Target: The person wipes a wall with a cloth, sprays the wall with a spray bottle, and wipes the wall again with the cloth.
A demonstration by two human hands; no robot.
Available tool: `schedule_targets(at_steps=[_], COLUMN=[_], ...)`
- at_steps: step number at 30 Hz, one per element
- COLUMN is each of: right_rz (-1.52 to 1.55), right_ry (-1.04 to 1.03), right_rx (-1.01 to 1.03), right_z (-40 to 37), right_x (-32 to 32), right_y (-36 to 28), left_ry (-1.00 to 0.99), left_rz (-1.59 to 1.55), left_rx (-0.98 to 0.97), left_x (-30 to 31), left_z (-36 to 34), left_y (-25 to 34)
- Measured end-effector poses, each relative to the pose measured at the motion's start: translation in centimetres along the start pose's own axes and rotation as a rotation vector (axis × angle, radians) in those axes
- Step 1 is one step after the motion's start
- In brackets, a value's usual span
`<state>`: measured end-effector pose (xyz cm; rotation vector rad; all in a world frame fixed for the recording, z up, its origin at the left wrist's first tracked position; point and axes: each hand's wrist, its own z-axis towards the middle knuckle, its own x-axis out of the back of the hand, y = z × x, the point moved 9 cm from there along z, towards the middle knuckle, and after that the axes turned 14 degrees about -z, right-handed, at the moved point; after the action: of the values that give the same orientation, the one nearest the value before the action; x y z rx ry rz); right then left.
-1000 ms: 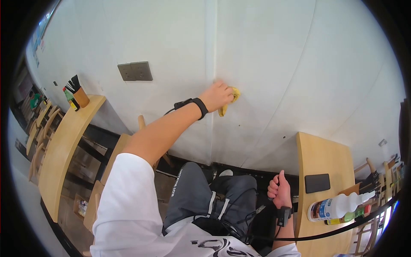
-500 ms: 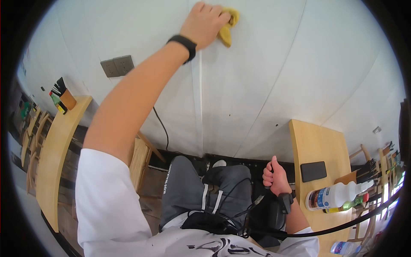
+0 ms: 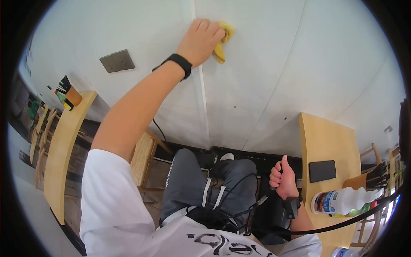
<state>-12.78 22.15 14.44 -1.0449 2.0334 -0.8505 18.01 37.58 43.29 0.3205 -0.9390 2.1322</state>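
My left hand (image 3: pixel 202 42) is raised against the white wall (image 3: pixel 252 73), fingers closed on a crumpled yellow cloth (image 3: pixel 222 42). The cloth lies against the wall just right of a vertical seam strip, one end hanging below my fingers. A black band circles my left wrist. Low on the right, my right hand (image 3: pixel 283 179) is closed with its thumb pointing up. Something dark shows at the lower edge of that fist, but I cannot make out what it is. A black device is strapped to my right wrist.
On the right, a wooden table (image 3: pixel 332 139) holds a phone (image 3: pixel 322 171) and a white spray bottle (image 3: pixel 342 200). A socket plate (image 3: pixel 117 61) is on the wall. At left, a wooden table (image 3: pixel 64 158) bears a chopstick holder (image 3: pixel 73 96). A wooden chair (image 3: pixel 143 160) stands beside my legs.
My left hand and the yellow cloth have moved down the wall. The view has shifted slightly. My right hand keeps the same closed pose.
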Motion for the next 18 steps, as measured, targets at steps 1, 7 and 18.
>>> schedule_targets(at_steps=[1, 7, 18], right_rz=[-0.004, -0.032, -0.118], right_ry=[0.000, -0.040, -0.101], right_rx=[-0.002, 0.004, 0.073], right_z=[-0.2, -0.9, -1.9], right_x=[-0.1, -0.9, -2.1], right_y=[0.1, 0.4, 0.1], left_ry=[-0.039, -0.156, -0.074], left_rz=[-0.038, -0.168, -0.053], left_rx=[0.020, 0.052, 0.048], left_x=[-0.5, -2.8, 2.2], left_z=[-0.6, -4.0, 3.6], left_y=[0.8, 4.0, -1.5])
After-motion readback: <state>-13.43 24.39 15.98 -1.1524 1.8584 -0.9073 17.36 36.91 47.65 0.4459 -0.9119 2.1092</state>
